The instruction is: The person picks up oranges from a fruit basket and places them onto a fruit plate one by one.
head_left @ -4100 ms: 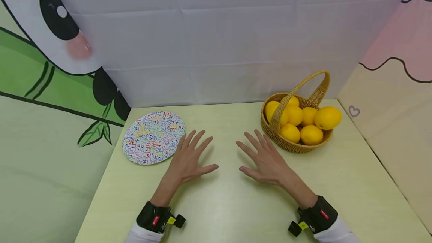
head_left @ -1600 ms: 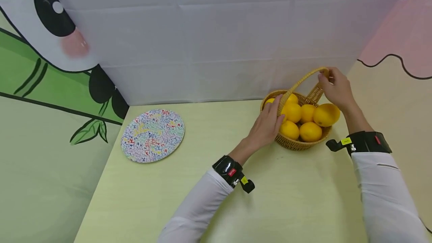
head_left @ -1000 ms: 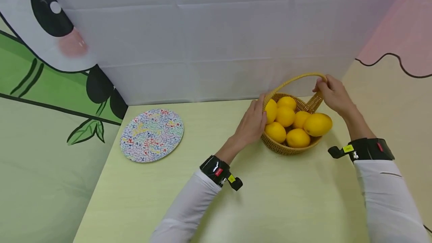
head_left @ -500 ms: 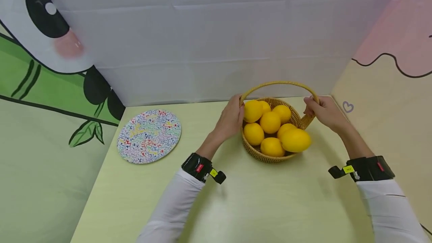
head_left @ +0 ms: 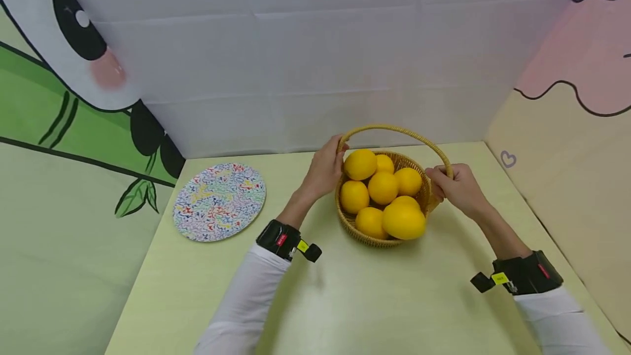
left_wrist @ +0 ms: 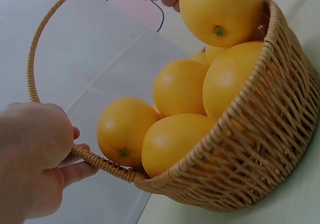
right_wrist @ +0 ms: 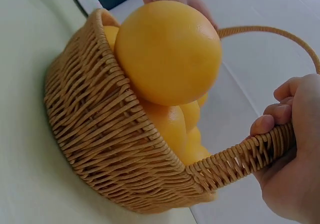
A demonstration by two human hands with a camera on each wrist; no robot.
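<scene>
A wicker basket (head_left: 359, 234) stands on the table, heaped with yellow-orange citrus fruits (head_left: 383, 188). My left hand (head_left: 321, 171) grips the left side of its arched handle (head_left: 394, 129); in the left wrist view, fingers of that left hand (left_wrist: 37, 154) curl under the woven strip just above the rim. On the opposite side, my right hand (head_left: 460, 188) holds the handle's other leg. The right wrist view shows the right hand (right_wrist: 300, 149) wrapped around that leg, beside the largest-looking fruit (right_wrist: 167, 52) on top of the pile.
A round flat plate (head_left: 219, 201) with multicoloured squiggles lies at the table's back left. The pale table (head_left: 374, 305) meets a grey cloth backdrop (head_left: 315, 70) behind the basket. Printed panels rise along the left and right sides.
Both hands have come from above the table to the handle. The basket has shifted left and nearer to me from the back right corner, turning so its handle spans left to right.
</scene>
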